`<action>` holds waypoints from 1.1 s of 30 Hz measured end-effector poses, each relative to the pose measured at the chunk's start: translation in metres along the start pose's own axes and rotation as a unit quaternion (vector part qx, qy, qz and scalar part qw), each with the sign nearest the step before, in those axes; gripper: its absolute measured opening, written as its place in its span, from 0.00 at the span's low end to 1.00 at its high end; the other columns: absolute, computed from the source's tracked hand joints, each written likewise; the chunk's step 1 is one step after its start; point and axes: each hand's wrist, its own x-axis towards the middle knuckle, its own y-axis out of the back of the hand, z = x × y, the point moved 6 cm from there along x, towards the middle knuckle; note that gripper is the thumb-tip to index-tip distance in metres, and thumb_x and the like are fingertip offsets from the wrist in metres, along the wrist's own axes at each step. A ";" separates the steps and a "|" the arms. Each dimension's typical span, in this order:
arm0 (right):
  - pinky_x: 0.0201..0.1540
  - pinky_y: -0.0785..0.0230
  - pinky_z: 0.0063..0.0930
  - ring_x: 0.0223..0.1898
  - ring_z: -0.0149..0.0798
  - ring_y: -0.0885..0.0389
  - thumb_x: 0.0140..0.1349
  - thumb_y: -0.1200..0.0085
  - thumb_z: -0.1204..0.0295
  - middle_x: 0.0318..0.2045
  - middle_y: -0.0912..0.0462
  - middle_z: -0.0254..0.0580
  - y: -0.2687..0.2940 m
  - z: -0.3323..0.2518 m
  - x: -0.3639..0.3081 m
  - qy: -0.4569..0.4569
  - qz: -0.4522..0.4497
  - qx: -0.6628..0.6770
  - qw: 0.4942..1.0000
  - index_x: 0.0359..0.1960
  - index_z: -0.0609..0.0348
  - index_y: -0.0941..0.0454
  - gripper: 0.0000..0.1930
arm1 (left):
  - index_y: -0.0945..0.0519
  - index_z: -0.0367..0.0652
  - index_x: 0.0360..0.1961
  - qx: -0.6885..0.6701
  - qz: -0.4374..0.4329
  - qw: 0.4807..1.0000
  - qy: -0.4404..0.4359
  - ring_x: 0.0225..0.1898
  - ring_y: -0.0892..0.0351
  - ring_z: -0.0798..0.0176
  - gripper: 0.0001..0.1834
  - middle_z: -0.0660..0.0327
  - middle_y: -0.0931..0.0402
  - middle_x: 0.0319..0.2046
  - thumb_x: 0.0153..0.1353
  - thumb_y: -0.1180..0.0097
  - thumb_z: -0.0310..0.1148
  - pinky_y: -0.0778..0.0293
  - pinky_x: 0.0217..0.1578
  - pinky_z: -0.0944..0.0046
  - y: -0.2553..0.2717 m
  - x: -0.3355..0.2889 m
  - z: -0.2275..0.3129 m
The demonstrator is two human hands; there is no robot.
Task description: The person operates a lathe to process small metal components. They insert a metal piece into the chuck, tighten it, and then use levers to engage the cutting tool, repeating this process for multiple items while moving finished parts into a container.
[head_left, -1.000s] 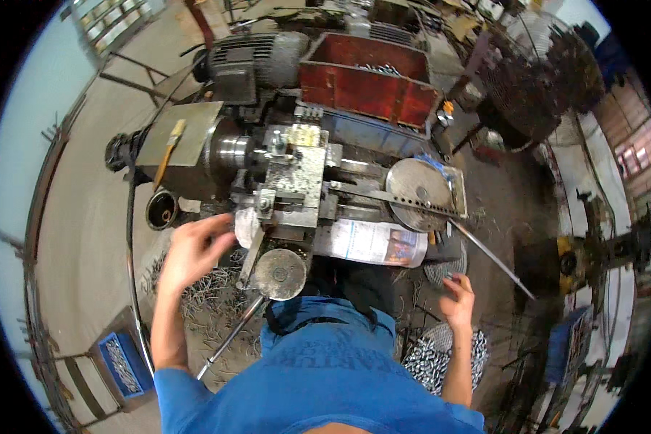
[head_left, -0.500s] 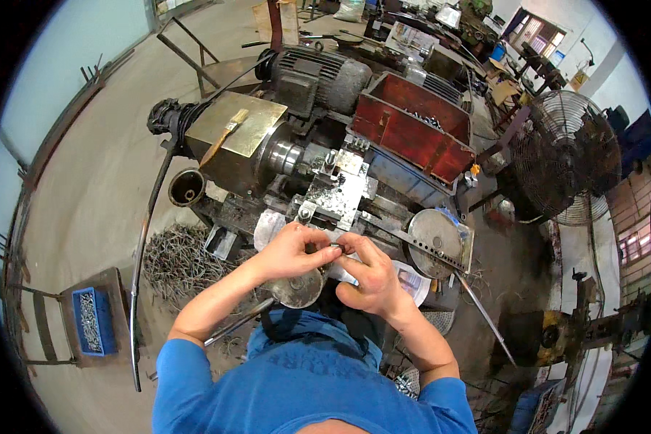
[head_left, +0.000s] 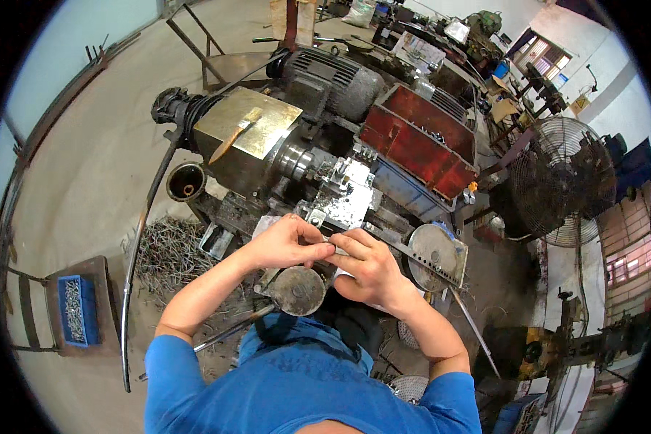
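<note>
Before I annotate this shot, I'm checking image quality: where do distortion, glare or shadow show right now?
Head view: strong fisheye bending, with black corners; head view: bright glare on the metal slide; head view: the yellow-and-black machine at right looks dark; head view: between the left hand and right hand, detail is too small to identify.

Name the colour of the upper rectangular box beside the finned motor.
The open rectangular box is red, best seen in the head view.
</note>
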 end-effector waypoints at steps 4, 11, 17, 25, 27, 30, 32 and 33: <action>0.40 0.29 0.37 0.39 0.48 0.26 0.30 0.43 0.73 0.41 0.24 0.49 -0.012 0.019 0.020 -0.024 -0.048 -0.024 0.998 0.33 0.62 0.22 0.20 | 0.22 0.35 0.36 0.069 0.010 0.998 -0.008 0.27 0.24 0.70 0.17 0.61 0.22 0.23 0.59 0.46 0.41 0.28 0.30 0.68 0.035 -0.021 0.006; 0.45 0.33 0.35 0.41 0.45 0.27 0.31 0.44 0.68 0.33 0.22 0.44 -0.091 0.141 0.071 -0.138 -0.196 -0.234 0.942 0.22 0.59 0.19 0.13 | 0.22 0.34 0.35 0.242 0.305 0.917 0.092 0.25 0.25 0.69 0.14 0.59 0.25 0.22 0.57 0.46 0.37 0.29 0.29 0.67 0.150 -0.132 -0.005; 0.44 0.30 0.34 0.40 0.48 0.25 0.32 0.44 0.70 0.30 0.21 0.49 -0.107 0.154 0.078 -0.165 -0.192 -0.214 0.943 0.19 0.63 0.20 0.11 | 0.21 0.39 0.37 0.486 0.390 0.710 0.329 0.28 0.22 0.46 0.17 0.49 0.23 0.21 0.54 0.44 0.42 0.28 0.30 0.53 0.181 -0.278 -0.063; 0.40 0.30 0.37 0.35 0.51 0.25 0.30 0.45 0.69 0.25 0.22 0.50 -0.107 0.151 0.087 -0.139 -0.145 -0.168 0.965 0.15 0.64 0.22 0.10 | 0.26 0.33 0.34 0.360 0.441 0.752 0.332 0.28 0.24 0.44 0.17 0.47 0.25 0.21 0.51 0.41 0.37 0.31 0.30 0.52 0.153 -0.304 -0.131; 0.39 0.30 0.38 0.34 0.51 0.25 0.30 0.46 0.68 0.24 0.22 0.50 -0.107 0.156 0.088 -0.165 -0.157 -0.151 0.962 0.15 0.64 0.22 0.11 | 0.25 0.36 0.32 0.423 0.412 0.722 0.362 0.29 0.23 0.44 0.15 0.47 0.25 0.21 0.51 0.42 0.38 0.29 0.31 0.51 0.160 -0.305 -0.136; 0.40 0.30 0.38 0.35 0.51 0.25 0.31 0.46 0.67 0.24 0.21 0.52 -0.104 0.160 0.085 -0.206 -0.179 -0.154 0.950 0.18 0.62 0.20 0.12 | 0.24 0.38 0.32 0.517 0.363 0.651 0.420 0.29 0.23 0.44 0.13 0.45 0.24 0.23 0.49 0.43 0.36 0.28 0.32 0.50 0.182 -0.309 -0.144; 0.40 0.30 0.38 0.35 0.52 0.25 0.31 0.47 0.66 0.24 0.21 0.54 -0.106 0.163 0.086 -0.219 -0.189 -0.149 0.945 0.18 0.62 0.20 0.13 | 0.23 0.42 0.29 0.561 0.369 0.606 0.426 0.27 0.23 0.46 0.10 0.49 0.24 0.21 0.43 0.43 0.32 0.27 0.29 0.50 0.231 -0.341 -0.154; 0.39 0.29 0.38 0.33 0.53 0.25 0.30 0.47 0.67 0.22 0.22 0.54 -0.109 0.162 0.088 -0.215 -0.173 -0.139 0.951 0.15 0.63 0.21 0.11 | 0.27 0.41 0.22 0.639 0.377 0.561 0.366 0.25 0.22 0.47 0.03 0.50 0.24 0.20 0.45 0.47 0.29 0.27 0.27 0.51 0.255 -0.357 -0.151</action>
